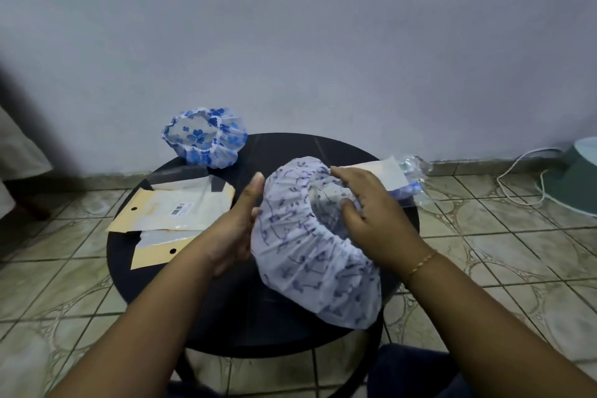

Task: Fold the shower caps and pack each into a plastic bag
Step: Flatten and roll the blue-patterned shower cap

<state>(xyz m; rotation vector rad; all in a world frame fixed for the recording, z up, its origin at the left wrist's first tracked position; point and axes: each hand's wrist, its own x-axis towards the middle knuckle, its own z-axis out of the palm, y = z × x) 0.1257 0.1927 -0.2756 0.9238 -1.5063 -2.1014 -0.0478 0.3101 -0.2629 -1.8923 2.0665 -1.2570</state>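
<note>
The right hand [365,203] lies on top of the white shower cap [310,255], fingers curled over its elastic rim at the cap's one o'clock side and dipping into the opening. The left hand [239,229] presses flat against the cap's nine o'clock side, fingers mostly straight, thumb raised. The cap sits puffed and round near the middle of the round black table [284,152], so by my reading its folding is only starting.

Counted: two loose caps, this one and a blue-flowered shower cap [206,139] at the table's eleven o'clock edge, open and unfolded. Two flat plastic bags with card headers [174,207] lie overlapped at nine o'clock, apparently empty. At two o'clock lies a packed bag [400,178], seemingly holding something blue and crinkled, though I cannot tell what. That suggests at most one cap is done, with two still to fold and bag.
</note>
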